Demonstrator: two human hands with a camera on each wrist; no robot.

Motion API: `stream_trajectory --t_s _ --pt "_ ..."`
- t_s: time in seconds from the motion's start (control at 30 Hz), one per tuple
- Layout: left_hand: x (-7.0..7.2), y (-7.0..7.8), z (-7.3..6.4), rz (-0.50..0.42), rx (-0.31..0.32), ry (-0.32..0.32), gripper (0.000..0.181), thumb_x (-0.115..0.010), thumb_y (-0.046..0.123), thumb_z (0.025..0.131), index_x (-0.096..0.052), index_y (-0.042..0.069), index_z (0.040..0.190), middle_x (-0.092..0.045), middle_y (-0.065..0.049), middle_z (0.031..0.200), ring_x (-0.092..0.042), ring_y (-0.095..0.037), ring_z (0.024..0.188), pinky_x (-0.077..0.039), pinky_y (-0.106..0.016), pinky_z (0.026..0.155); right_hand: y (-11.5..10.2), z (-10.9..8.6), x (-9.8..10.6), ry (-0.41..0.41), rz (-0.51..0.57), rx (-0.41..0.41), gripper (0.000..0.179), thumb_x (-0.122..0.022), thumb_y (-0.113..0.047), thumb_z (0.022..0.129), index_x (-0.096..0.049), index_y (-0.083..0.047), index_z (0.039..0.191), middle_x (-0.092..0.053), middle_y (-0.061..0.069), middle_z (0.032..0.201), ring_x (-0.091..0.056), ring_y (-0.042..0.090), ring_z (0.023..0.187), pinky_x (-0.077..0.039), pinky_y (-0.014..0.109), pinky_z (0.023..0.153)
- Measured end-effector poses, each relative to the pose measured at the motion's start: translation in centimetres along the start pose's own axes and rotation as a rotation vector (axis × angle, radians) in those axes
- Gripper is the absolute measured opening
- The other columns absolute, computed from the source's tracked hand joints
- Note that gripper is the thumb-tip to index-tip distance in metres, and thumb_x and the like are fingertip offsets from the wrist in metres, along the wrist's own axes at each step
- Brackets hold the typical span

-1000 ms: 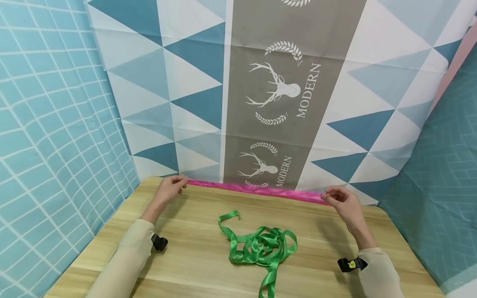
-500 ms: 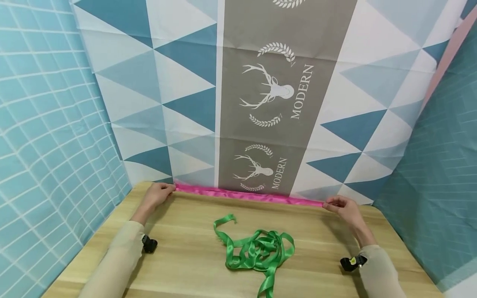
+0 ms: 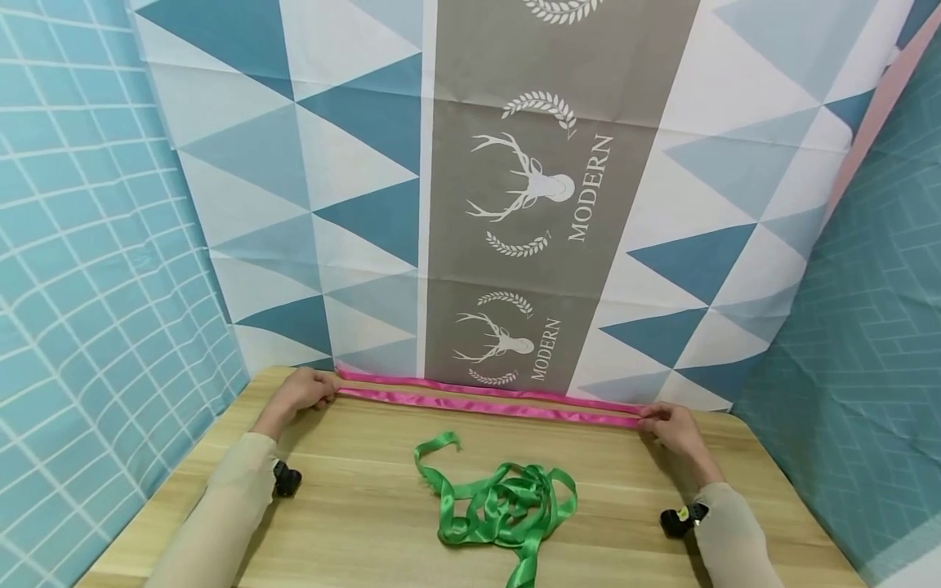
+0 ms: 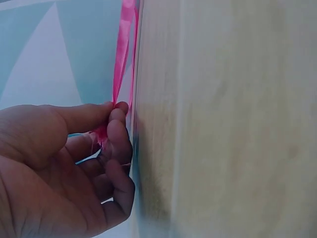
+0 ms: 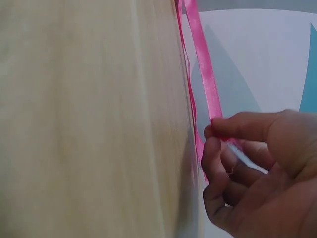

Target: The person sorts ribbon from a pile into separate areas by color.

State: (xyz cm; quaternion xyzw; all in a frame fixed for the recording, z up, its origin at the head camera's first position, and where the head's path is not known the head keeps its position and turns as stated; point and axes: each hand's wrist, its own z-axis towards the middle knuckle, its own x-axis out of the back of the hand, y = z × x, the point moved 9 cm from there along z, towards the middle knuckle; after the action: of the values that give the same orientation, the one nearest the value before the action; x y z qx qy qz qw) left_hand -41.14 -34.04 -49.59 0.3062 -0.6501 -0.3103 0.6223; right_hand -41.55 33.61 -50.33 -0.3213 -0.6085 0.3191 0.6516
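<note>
A pink satin ribbon point(image 3: 485, 406) stretches from hand to hand along the table's far edge, in two roughly parallel strands. Its left end is pinched between thumb and fingertips of my left hand point(image 3: 303, 390); frayed pink threads show under the thumb in the left wrist view. At the far right, my right hand point(image 3: 672, 429) pinches the other end, and the right wrist view has the ribbon point(image 5: 207, 69) running up from thumb and forefinger. A tangled green satin ribbon point(image 3: 532, 527) lies on the table between the arms, untouched, its tail leaving the frame at the bottom.
The light wooden table point(image 3: 353, 506) ends just behind the pink strands. Beyond it hangs a patterned cloth point(image 3: 367, 204) with triangles and deer heads. A blue checked cloth point(image 3: 73, 286) borders the left side, a teal cloth point(image 3: 867, 343) the right.
Both hands have come slightly nearer with the pink ribbon. It looked like one band and now shows two separated strands. The green ribbon keeps its place on the table.
</note>
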Motion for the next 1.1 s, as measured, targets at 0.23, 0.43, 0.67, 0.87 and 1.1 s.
stream_trajectory --t_s 0.23,0.43,0.67,0.87,1.1 --pt "0.3 -0.5 -0.5 0.067 0.011 -0.009 0.025 -0.055 0.010 0.103 -0.070 -0.006 0.089 -0.062 -0.008 0.075 -0.057 -0.020 0.066 -0.045 -0.033 0.063 0.3 -0.6 0.1 0.016 -0.014 -0.050 0.011 -0.070 -0.003 0.094 -0.068 0.007 0.092 -0.065 0.009 0.074 -0.059 0.018 0.064 -0.050 0.030 0.059" --pt "0.5 -0.4 -1.0 0.067 0.011 -0.019 0.029 -0.057 0.014 0.104 -0.070 -0.006 0.088 -0.062 -0.008 0.075 -0.057 -0.018 0.064 -0.046 -0.033 0.062 -0.1 -1.3 0.4 0.038 -0.095 -0.034 0.014 -0.071 -0.008 0.093 -0.070 0.004 0.086 -0.064 0.007 0.070 -0.058 0.018 0.063 -0.048 0.029 0.058" --pt "0.4 -0.7 -1.4 0.010 0.046 -0.034 0.029 -0.057 0.016 0.105 -0.071 -0.008 0.097 -0.063 -0.009 0.078 -0.058 -0.018 0.065 -0.047 -0.033 0.062 0.0 -2.0 0.7 0.062 -0.122 -0.025 0.020 -0.073 -0.014 0.094 -0.068 0.005 0.089 -0.064 0.007 0.072 -0.058 0.020 0.063 -0.049 0.031 0.057" --pt "0.8 -1.5 -1.9 0.021 0.076 -0.023 0.035 -0.054 0.022 0.107 -0.067 -0.005 0.087 -0.062 -0.010 0.074 -0.057 -0.018 0.062 -0.047 -0.034 0.060 0.1 -2.4 0.3 0.054 -0.069 -0.045 0.018 -0.071 -0.011 0.095 -0.068 0.007 0.095 -0.065 0.010 0.074 -0.060 0.021 0.063 -0.051 0.032 0.059" --pt "2.6 -2.3 -3.7 0.222 0.095 0.012 0.056 -0.039 0.046 0.109 -0.057 0.004 0.078 -0.056 -0.008 0.064 -0.053 -0.022 0.058 -0.041 -0.035 0.059 -2.7 -3.9 1.8 0.138 -0.127 0.010 0.027 -0.069 -0.017 0.097 -0.064 0.008 0.104 -0.067 0.015 0.079 -0.064 0.024 0.064 -0.049 0.034 0.056"
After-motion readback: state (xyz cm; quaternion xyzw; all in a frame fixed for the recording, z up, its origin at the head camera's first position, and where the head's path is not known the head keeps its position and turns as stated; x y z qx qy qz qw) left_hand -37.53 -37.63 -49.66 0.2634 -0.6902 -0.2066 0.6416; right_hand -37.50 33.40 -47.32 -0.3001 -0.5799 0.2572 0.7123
